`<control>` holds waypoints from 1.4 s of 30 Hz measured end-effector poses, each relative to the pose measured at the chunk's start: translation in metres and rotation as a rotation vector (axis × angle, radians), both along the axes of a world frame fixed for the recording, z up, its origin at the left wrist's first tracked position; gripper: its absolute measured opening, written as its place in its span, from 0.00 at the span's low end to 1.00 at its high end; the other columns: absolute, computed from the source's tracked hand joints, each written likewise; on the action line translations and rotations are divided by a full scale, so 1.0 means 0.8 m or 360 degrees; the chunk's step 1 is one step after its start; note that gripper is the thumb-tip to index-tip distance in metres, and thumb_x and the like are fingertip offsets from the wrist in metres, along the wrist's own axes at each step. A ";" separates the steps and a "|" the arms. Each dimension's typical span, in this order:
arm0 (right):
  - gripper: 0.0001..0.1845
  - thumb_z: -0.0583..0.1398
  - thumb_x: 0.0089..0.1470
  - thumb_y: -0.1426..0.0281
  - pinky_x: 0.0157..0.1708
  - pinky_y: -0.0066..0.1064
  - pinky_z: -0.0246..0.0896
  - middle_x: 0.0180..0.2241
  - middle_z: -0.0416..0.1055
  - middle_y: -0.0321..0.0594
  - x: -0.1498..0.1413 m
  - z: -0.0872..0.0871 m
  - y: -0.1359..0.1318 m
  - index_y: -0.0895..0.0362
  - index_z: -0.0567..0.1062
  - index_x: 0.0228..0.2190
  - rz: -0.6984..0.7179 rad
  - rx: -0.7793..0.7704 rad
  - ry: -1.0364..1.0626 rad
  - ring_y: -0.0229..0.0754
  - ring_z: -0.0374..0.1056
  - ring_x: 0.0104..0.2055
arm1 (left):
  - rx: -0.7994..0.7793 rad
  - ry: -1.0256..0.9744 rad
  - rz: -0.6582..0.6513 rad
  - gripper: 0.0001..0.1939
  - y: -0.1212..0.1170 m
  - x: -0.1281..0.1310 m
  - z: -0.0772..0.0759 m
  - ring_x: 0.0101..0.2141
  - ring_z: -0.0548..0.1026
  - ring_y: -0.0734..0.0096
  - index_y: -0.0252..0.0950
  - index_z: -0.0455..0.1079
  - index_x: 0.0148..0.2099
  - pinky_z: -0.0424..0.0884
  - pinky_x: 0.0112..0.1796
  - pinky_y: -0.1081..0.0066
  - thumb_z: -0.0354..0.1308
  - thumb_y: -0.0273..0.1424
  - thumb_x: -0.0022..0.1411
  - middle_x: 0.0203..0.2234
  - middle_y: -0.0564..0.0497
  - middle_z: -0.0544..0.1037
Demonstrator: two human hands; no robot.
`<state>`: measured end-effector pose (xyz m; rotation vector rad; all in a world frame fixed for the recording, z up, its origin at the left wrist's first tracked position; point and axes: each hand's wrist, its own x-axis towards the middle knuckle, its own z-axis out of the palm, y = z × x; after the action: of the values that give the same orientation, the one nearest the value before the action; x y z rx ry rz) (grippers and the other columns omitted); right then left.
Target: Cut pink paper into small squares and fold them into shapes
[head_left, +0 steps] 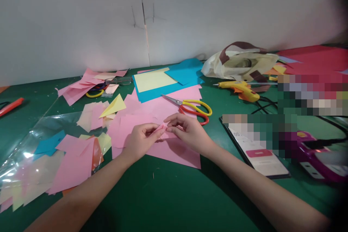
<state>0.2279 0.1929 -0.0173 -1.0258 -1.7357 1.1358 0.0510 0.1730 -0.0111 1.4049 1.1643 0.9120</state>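
Between my two hands is a small folded piece of pink paper point(162, 127). My left hand point(141, 138) pinches it from the left with thumb and fingers. From the right, the thumb and fingertips of my right hand point(189, 130) close on its other end. Beneath both hands lie larger pink paper sheets point(179, 154) on the green table. Scissors point(187, 106) with one yellow and one red handle rest just beyond my right hand, blades pointing up and left. The paper's exact fold is partly hidden by my fingers.
Blue sheets point(187, 69) lie behind the scissors. A clear plastic bag point(24, 152) with paper pieces is at left. A yellow glue gun point(240, 90), a cloth bag point(214, 66), a tablet-like device point(274, 168) and a purple power strip point(320, 168) with cables occupy the right.
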 end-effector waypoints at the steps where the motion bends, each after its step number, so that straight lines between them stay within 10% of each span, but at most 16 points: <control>1: 0.08 0.59 0.50 0.74 0.32 0.30 0.65 0.27 0.74 0.37 0.000 0.000 0.000 0.57 0.73 0.35 0.0008 0.0009 0.0003 0.37 0.70 0.31 | -0.0009 -0.0003 0.0023 0.13 0.000 0.000 0.001 0.30 0.76 0.68 0.34 0.77 0.35 0.77 0.34 0.67 0.59 0.39 0.55 0.28 0.50 0.78; 26: 0.13 0.57 0.54 0.72 0.37 0.30 0.65 0.32 0.73 0.39 -0.007 0.000 -0.010 0.56 0.71 0.43 -0.0011 0.0202 -0.0046 0.38 0.69 0.35 | 0.0308 0.0206 0.0226 0.07 0.001 0.001 0.009 0.29 0.74 0.71 0.35 0.74 0.30 0.72 0.31 0.73 0.60 0.34 0.54 0.26 0.51 0.77; 33: 0.13 0.58 0.54 0.64 0.23 0.26 0.58 0.21 0.72 0.36 -0.010 0.007 -0.012 0.59 0.73 0.23 0.0040 -0.0021 -0.0196 0.35 0.64 0.23 | 0.0336 0.0070 0.0247 0.08 0.004 -0.002 0.005 0.29 0.74 0.70 0.35 0.72 0.29 0.71 0.32 0.72 0.59 0.34 0.55 0.24 0.51 0.76; 42: 0.12 0.59 0.52 0.64 0.25 0.27 0.60 0.23 0.74 0.38 -0.012 0.003 -0.014 0.58 0.75 0.24 -0.0083 -0.0031 -0.0019 0.36 0.66 0.25 | 0.0276 -0.0096 0.0147 0.08 0.004 -0.004 0.004 0.20 0.67 0.76 0.36 0.71 0.26 0.65 0.25 0.73 0.59 0.33 0.55 0.15 0.56 0.68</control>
<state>0.2186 0.1817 -0.0151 -1.0855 -1.7001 1.1176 0.0475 0.1763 -0.0078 1.4602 1.1337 1.1358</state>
